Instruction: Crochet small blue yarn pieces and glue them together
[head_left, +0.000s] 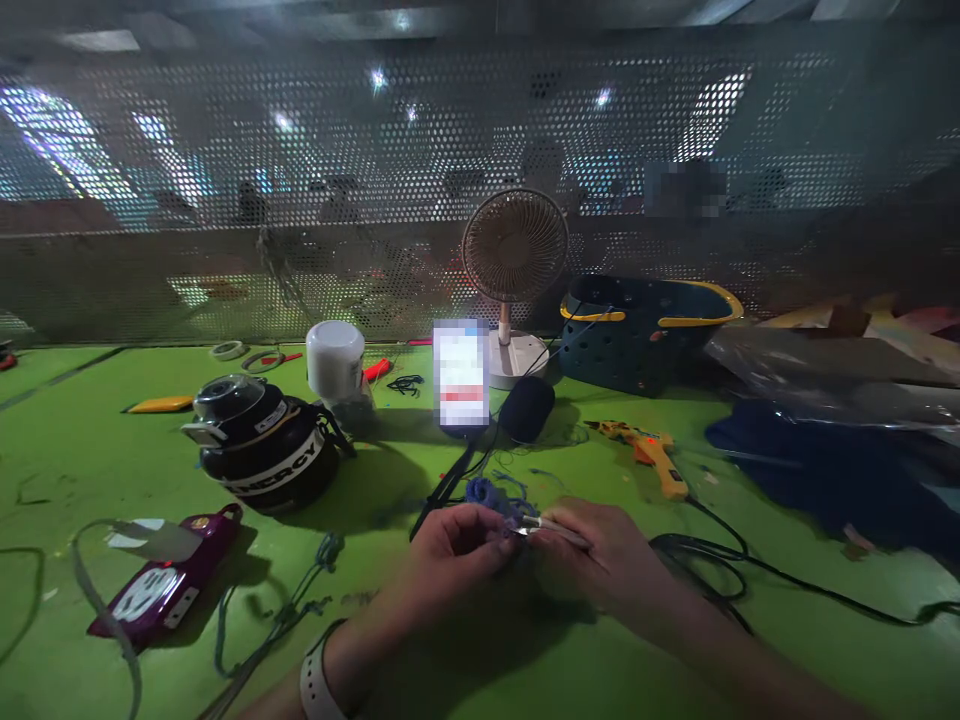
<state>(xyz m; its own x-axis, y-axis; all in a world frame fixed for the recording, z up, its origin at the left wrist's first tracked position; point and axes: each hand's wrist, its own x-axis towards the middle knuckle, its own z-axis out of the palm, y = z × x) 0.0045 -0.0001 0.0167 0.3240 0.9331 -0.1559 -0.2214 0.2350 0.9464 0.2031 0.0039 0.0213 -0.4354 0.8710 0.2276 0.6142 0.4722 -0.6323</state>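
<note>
Both hands meet low in the middle of the green table (90, 470). My left hand (457, 550), with a white band on its wrist, has its fingers pinched on a small piece of blue yarn work (487, 495). My right hand (600, 555) is closed round a thin pale hook (555, 528), whose tip points left into the yarn. Loose blue yarn trails away behind the hands.
A black jug (262, 445), a white jar (335, 360), a phone (460, 375), a dark yarn ball (526, 408) and a small fan (514, 260) stand behind. A glue gun (652, 455), a blue basket (637, 330), dark cloth (817, 470) and cables lie right. A maroon case (169, 580) lies left.
</note>
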